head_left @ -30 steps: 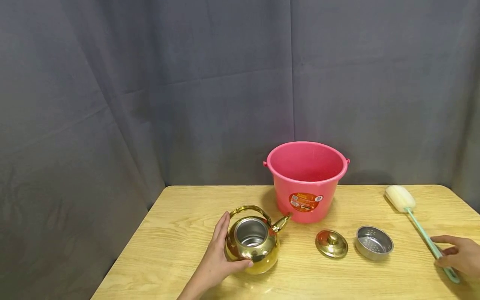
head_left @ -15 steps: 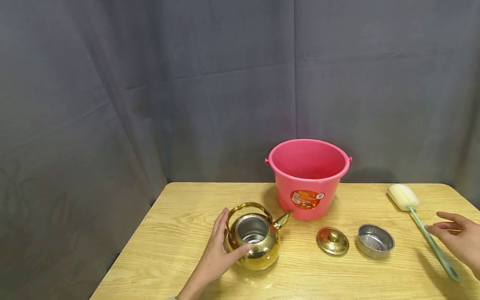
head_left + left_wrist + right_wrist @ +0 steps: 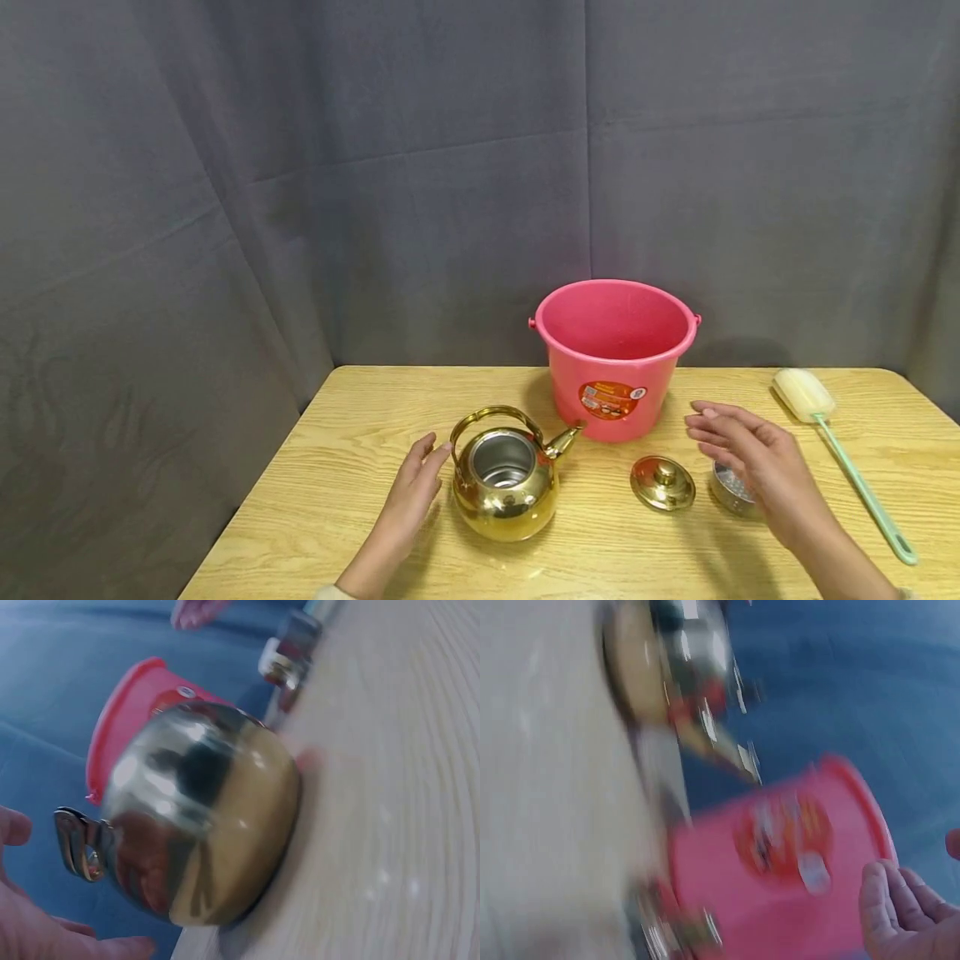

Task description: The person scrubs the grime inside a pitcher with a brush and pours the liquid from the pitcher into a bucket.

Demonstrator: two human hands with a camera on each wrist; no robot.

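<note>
A shiny gold teapot (image 3: 504, 500) stands upright without its lid, its handle raised and its spout pointing right. Just left of it is my left hand (image 3: 408, 487), fingers relaxed; the left wrist view shows a gap between that hand and the teapot (image 3: 202, 817). My right hand (image 3: 761, 467) hangs in the air over a perforated metal strainer (image 3: 731, 492), partly covering it, and holds nothing. Between teapot and strainer lies the gold lid (image 3: 663, 483), knob up. The right wrist view is blurred, with the right hand's fingers (image 3: 889, 900) in front of the bucket.
A pink bucket (image 3: 611, 383) stands behind the teapot and lid, close to the spout. On the right lies a sponge brush (image 3: 806, 396) with a long green handle. A grey curtain (image 3: 450, 208) hangs behind the wooden table (image 3: 322, 475).
My right hand has let go of the brush handle, lifted and moved left over the strainer. My left hand has come off the teapot and drawn back to the left.
</note>
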